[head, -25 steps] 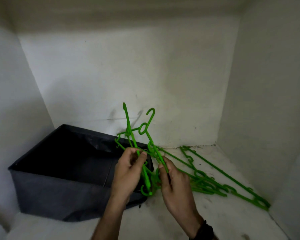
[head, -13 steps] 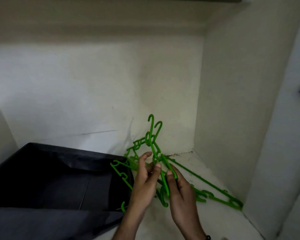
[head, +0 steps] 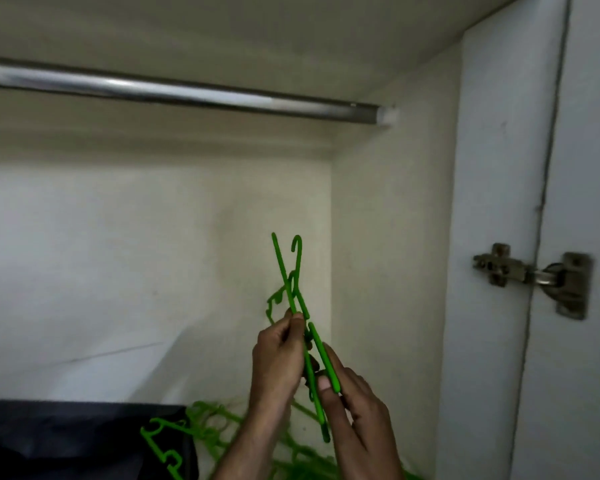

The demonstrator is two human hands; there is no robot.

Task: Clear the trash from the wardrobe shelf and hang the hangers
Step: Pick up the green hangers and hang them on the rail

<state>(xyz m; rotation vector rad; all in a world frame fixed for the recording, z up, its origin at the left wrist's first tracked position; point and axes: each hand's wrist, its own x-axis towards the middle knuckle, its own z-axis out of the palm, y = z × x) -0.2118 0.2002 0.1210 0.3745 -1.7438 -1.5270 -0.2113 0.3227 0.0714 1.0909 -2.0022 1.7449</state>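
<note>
Gripping the raised green hangers (head: 293, 292) in both hands, left hand (head: 278, 358) pinching the stems, right hand (head: 347, 393) pinching a lower bar, you hold them well below the rail (head: 174, 91). Risk, as I judge it: hooks tangled, one snags and drops. Count: two hooks up, one rail, a loose pile (head: 215, 424) below, uncountable.

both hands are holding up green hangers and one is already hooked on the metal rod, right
Not quite. The head view shows the left hand and right hand holding green hangers up, but well below the metal rod, which carries nothing.
</note>
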